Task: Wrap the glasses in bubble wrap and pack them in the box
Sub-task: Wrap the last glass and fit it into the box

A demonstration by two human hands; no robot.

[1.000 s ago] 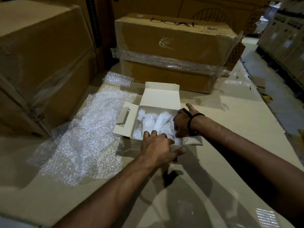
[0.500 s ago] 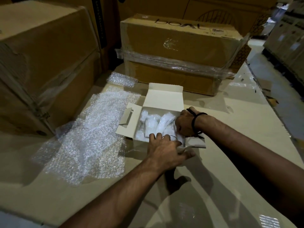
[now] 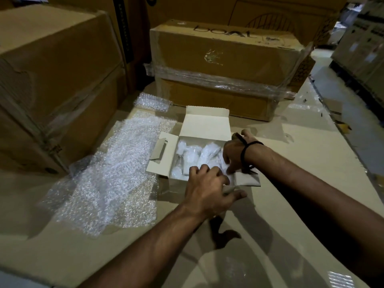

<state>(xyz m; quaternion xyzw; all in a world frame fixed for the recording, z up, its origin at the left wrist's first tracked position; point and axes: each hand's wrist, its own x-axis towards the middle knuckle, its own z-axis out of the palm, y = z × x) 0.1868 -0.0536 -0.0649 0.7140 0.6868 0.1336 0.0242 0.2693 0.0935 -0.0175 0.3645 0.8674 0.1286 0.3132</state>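
PACKING STAGE: In the head view, both hands work inside a small white box (image 3: 205,123) that sits open on a cardboard top (image 3: 291,204), lid up at the back and side flaps spread. The glasses (image 3: 207,152) lie in the box as several white bubble-wrapped bundles, side by side.

The right hand (image 3: 234,154), black band (image 3: 246,150) on its wrist, reaches in from the R side with fingers curled down on the bundle at that end. The left hand (image 3: 207,190) comes in from the near side, fingers bent over the front wall and thumb out along it. Its tips are hidden, so can't tell if it grips the wall, a bundle, or just steadies. The hands sit close together, nearly touching over the box's near-R corner.

Judged from this, wrapping looks mostly done and the step in hand is seating the last bundle among the rest. Next move prob. calls for a gentle press so all lie below the rim, then hands out, flaps in and lid down.

A loose wrap sheet (image 3: 116,175) lies just L of the box, w/ a smaller scrap (image 3: 153,101) behind it. A big carton (image 3: 58,80) stands at L, and a film-banded carton (image 3: 224,59) is right behind the lid. The R flap (image 3: 247,179) lies under the right wrist, so it can't fold until that arm lifts. No unwrapped glass shows.
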